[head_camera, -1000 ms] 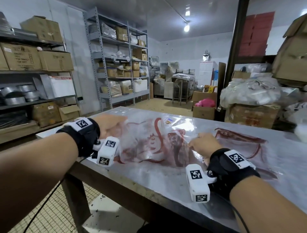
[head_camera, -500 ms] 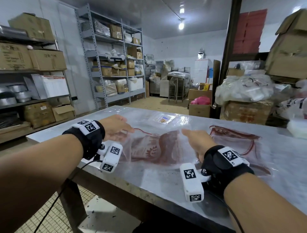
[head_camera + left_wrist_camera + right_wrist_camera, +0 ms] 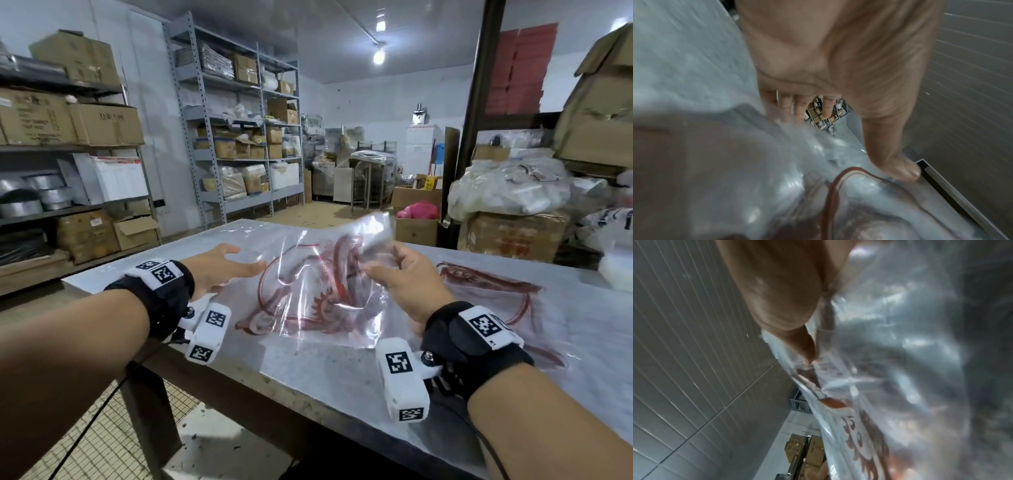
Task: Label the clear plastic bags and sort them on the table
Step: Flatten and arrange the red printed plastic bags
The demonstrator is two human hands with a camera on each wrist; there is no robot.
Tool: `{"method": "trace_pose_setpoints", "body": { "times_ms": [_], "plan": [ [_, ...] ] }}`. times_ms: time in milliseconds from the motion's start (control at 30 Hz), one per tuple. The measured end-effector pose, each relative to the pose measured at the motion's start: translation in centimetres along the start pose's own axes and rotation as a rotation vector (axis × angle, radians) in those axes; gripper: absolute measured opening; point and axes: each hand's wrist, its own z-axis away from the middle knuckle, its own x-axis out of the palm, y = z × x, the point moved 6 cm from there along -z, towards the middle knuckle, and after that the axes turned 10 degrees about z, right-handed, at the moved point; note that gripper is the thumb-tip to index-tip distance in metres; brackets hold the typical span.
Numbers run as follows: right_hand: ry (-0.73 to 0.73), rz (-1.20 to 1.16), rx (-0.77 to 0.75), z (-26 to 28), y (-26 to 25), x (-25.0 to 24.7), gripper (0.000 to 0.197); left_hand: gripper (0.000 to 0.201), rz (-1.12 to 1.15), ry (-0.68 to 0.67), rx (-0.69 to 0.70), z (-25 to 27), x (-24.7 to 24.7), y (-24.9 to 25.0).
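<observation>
A clear plastic bag [image 3: 318, 294] with red print lies on the steel table [image 3: 329, 370], its far right part raised and crumpled. My right hand [image 3: 380, 267] pinches that raised part between thumb and fingers; in the right wrist view the thumb [image 3: 805, 347] presses into the bag [image 3: 900, 353]. At the bag's left edge my left hand [image 3: 239, 260] is spread with straight fingers. In the left wrist view its thumb [image 3: 904, 170] touches the bag [image 3: 777, 178] by a red line. More printed clear bags [image 3: 486, 294] lie flat to the right.
A white stack [image 3: 616, 270] sits at the table's far right edge. Cartons and bulging plastic sacks [image 3: 507, 192] are piled behind the table on the right, beside a dark post [image 3: 479, 120]. Shelving with boxes [image 3: 68, 137] lines the left wall.
Half a second ago the bag lay flat under both hands. My right hand has since pinched its far right part and lifted it off the table, while my left hand stays at the left edge.
</observation>
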Motion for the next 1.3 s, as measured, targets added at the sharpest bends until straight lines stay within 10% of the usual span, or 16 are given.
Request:
{"method": "trace_pose_setpoints", "body": {
  "times_ms": [167,333,700,1300],
  "plan": [
    [-0.243,-0.3,-0.112,1.6,-3.3,0.8,0.016,0.153,0.141,-0.129,0.022,0.2,0.1,-0.9],
    [-0.429,-0.507,-0.064,2.2,-3.9,1.2,0.027,0.111,0.375,-0.381,0.101,0.6,1.3,-1.0],
    [0.065,-0.217,-0.075,0.4,-2.5,-1.8,0.018,0.08,0.54,-0.208,0.34,2.1,-0.8,1.3],
    [0.188,0.12,0.035,0.0,-0.5,-1.4,0.014,0.06,0.363,0.115,0.486,3.8,-2.3,1.6]
  ]
}}
